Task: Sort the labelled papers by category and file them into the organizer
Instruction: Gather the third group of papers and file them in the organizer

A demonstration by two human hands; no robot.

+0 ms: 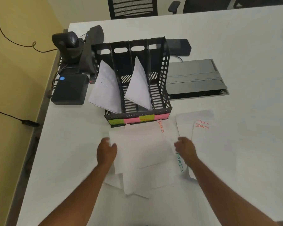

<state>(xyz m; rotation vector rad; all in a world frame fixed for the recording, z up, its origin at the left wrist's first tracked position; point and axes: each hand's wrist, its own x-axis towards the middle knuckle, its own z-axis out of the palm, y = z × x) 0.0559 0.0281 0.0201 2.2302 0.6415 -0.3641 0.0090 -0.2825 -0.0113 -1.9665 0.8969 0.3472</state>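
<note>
A black mesh organizer (163, 75) with several slots stands on the white table; pink and green sticky labels (137, 119) line its front. White sheets lean in its leftmost slot (104, 88) and third slot (139, 85). In front lies a loose pile of papers (142, 147); one reads SPORTS (160, 126), another ADMIN (180, 162). To the right lie sheets headed SPORTS (202, 126). My left hand (105, 152) grips the left edge of the top sheet. My right hand (185, 148) holds the pile's right edge, fingers curled; it is blurred.
A camera (69, 44) and black boxes (70, 88) with cables sit left of the organizer. A grey cable hatch (194, 75) is set into the table (235, 38) to the right. Black chairs (132, 7) stand behind the table's far edge.
</note>
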